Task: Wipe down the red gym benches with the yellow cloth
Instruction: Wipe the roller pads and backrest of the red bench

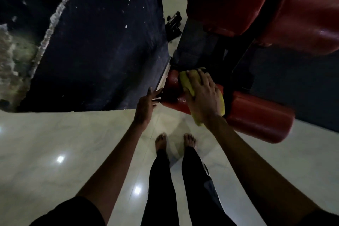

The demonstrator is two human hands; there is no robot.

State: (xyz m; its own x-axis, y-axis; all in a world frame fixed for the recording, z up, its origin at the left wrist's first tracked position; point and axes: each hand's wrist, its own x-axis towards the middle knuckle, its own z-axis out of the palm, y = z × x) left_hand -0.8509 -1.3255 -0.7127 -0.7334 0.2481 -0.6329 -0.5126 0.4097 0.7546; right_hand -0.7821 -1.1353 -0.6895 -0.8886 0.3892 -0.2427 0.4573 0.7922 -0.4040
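A red padded roller (256, 115) on a black bench frame lies low in front of me, right of centre. My right hand (201, 93) presses the yellow cloth (187, 82) flat onto the left end of this roller, fingers spread over it. The cloth sticks out past my fingers and below my wrist. My left hand (146, 104) hovers just left of the roller's end, fingers straight, holding nothing. Larger red bench pads (229, 0) sit further up at the top right, their surfaces shiny.
A dark blue mat (102, 51) with a torn left edge covers the floor on the left. Pale glossy tiles (55, 143) lie under my bare feet (161, 141). A black frame part (174, 24) juts out near the mat's right edge.
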